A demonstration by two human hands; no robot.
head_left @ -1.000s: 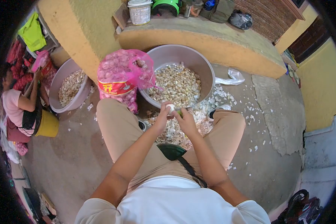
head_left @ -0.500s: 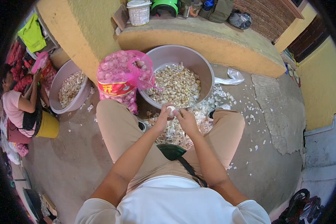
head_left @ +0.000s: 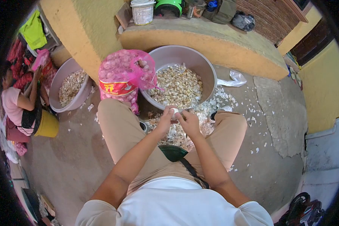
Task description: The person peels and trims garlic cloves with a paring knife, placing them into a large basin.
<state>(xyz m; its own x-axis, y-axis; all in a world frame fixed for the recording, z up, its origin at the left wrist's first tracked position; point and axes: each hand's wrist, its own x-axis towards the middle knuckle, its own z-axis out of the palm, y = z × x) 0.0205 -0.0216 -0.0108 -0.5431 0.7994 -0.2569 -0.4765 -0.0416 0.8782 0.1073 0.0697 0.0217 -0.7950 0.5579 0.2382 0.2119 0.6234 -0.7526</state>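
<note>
My left hand is closed around a whitish garlic bulb, just past my knees. The fingers of my right hand are pressed to the bulb's other side. Beyond both hands stands a large grey basin, partly filled with loose garlic cloves. Left of the basin, a pink mesh sack of garlic bulbs has its top gathered open. Papery garlic skins cover the floor below my hands and between my feet.
Someone in a pink shirt sits at the left by a yellow bucket and a second basin of cloves. A raised ledge runs behind, bearing a white bucket. A silvery plastic piece lies on the floor.
Both hands stay together on the garlic bulb, with a slight shift of the fingers and bulb. The camera view has tilted a little; the basins and sack stay in place.
</note>
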